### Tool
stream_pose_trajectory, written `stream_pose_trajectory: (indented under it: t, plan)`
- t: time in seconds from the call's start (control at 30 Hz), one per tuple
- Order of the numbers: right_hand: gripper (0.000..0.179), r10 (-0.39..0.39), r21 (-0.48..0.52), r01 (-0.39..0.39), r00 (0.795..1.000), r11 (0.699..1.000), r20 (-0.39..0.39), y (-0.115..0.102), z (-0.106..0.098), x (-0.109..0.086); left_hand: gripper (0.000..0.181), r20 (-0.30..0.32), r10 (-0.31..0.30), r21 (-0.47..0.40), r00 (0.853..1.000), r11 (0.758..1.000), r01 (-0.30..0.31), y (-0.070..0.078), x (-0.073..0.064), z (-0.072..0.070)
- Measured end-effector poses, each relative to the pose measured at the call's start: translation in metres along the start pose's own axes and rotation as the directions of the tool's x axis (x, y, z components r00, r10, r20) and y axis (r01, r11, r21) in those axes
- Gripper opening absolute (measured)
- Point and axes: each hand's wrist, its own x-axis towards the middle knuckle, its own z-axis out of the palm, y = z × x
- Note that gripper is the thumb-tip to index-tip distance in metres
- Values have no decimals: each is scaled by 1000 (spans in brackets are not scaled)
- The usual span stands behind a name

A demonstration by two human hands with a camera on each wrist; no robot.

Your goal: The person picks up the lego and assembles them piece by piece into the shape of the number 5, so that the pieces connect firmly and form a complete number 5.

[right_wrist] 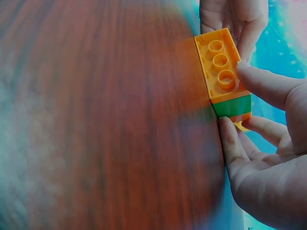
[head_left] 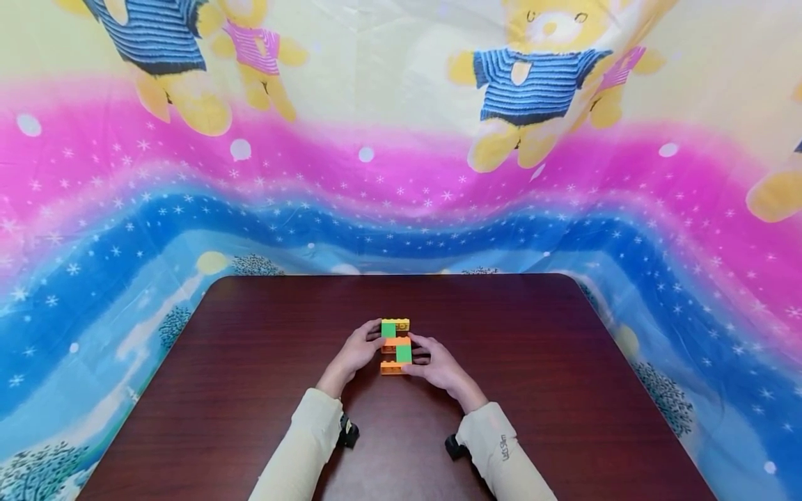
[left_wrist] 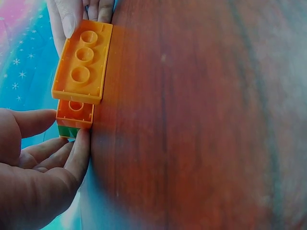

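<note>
Toy building blocks are joined in a zigzag stack on its side at the tabletop. From far to near in the head view come a yellow block (head_left: pixel 401 324), a small green block (head_left: pixel 388 331), an orange block (head_left: pixel 391 342), a second green block (head_left: pixel 404 354) and a front orange block (head_left: pixel 390 369). This front block's hollow underside (left_wrist: pixel 72 86) faces the wrist cameras. My left hand (head_left: pixel 357 351) pinches the stack's left side near the middle orange and far green blocks. On the right, my right hand (head_left: pixel 441 365) grips it, thumb against the front orange block.
The dark brown table (head_left: pixel 250 410) extends around both hands. Behind it hangs a cloth (head_left: pixel 401 174) printed with bears and snowflakes. Black straps or mounts (head_left: pixel 348 431) sit at both cuffs.
</note>
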Motion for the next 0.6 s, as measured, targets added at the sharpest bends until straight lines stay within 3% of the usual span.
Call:
stream_pose_trajectory:
  t: [0.47,0.6]
  plan:
    - [81,-21,-6,21,1000,1000,5,0,0,2,58,-1,4,-14,1000,1000,-4,2,0,-2]
    - [79,-20,-23,20,1000,1000,-4,-1,-4,-1,59,-7,12,19,1000,1000,-12,3,-3,-4]
